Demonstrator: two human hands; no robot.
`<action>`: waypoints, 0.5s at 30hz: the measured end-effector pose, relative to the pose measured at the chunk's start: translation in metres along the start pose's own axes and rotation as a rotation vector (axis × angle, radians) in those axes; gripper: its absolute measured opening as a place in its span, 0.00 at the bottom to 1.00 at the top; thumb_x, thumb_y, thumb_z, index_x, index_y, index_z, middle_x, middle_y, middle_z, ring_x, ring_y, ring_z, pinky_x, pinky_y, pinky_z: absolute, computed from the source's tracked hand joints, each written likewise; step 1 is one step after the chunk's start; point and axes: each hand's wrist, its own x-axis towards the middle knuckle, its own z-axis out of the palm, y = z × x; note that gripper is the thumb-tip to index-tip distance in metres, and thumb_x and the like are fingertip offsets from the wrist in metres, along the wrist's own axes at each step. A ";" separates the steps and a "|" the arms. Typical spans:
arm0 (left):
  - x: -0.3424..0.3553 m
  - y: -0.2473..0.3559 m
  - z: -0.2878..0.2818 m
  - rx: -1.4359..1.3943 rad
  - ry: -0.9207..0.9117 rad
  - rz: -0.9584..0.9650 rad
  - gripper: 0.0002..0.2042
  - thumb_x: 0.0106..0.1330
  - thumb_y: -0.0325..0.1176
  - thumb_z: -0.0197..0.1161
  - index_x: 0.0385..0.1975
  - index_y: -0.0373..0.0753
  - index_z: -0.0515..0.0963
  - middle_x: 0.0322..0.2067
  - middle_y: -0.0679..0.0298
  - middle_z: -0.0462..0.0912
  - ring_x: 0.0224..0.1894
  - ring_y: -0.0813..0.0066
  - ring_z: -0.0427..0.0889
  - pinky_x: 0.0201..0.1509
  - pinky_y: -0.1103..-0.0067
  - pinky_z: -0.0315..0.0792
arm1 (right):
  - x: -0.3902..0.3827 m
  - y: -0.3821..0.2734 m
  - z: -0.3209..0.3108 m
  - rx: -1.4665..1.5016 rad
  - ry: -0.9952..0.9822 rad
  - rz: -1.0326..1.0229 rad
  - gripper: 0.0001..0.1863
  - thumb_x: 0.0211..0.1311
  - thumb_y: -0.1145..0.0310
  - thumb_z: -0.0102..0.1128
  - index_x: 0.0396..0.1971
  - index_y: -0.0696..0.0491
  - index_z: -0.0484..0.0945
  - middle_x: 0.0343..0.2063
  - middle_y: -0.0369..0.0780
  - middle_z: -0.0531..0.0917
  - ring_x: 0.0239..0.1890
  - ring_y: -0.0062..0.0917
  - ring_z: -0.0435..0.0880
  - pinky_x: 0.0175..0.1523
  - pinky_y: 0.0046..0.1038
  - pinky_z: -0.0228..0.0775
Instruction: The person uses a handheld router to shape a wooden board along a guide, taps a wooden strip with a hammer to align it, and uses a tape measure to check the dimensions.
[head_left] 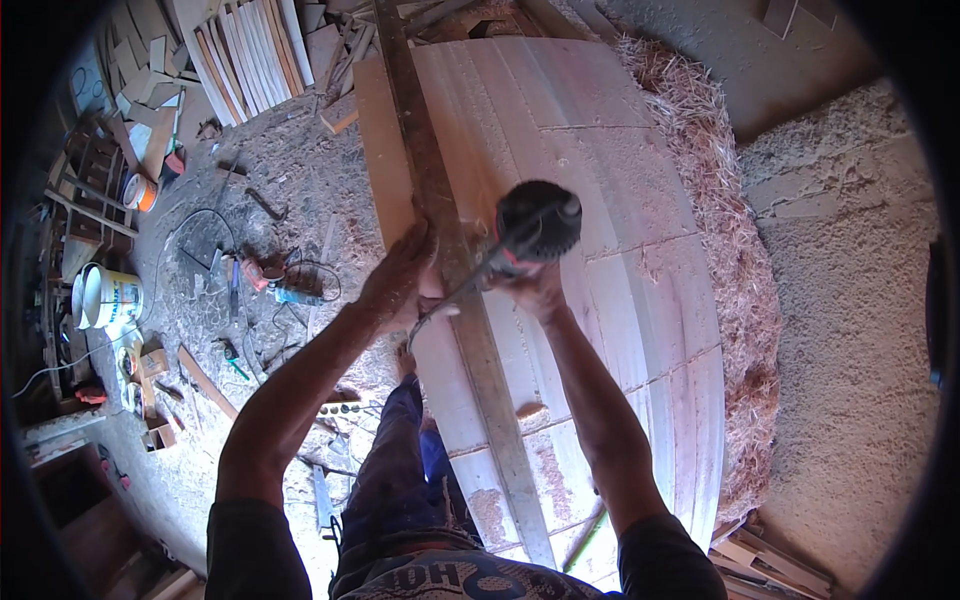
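My right hand (535, 288) grips a power tool (538, 220) with a round black top and some red on its body, held over a long straight bar (495, 420). A grey cord runs from the tool down past my left hand (400, 275). That hand is closed on the left edge of the bar, its fingertips partly hidden. The bar lies lengthwise on a large panel of pale wooden planks (620, 230), which has several cross grooves and wood dust on it. What lies directly under the tool is hidden.
Wood shavings (750, 370) lie along the panel's right side, beside a rough wall (840, 300). The dusty floor at left holds power tools (295, 295), cords, offcuts and white buckets (105, 300). Stacked slats (250, 60) stand at the back left. My leg (390, 450) is beside the panel.
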 end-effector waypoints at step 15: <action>-0.026 0.026 0.012 0.130 -0.093 -0.070 0.59 0.45 0.54 0.78 0.70 0.25 0.48 0.70 0.37 0.48 0.74 0.45 0.50 0.77 0.65 0.52 | -0.193 -0.004 -0.020 -0.152 -0.092 -0.101 0.35 0.52 0.47 0.69 0.61 0.41 0.73 0.58 0.34 0.78 0.62 0.29 0.75 0.72 0.42 0.59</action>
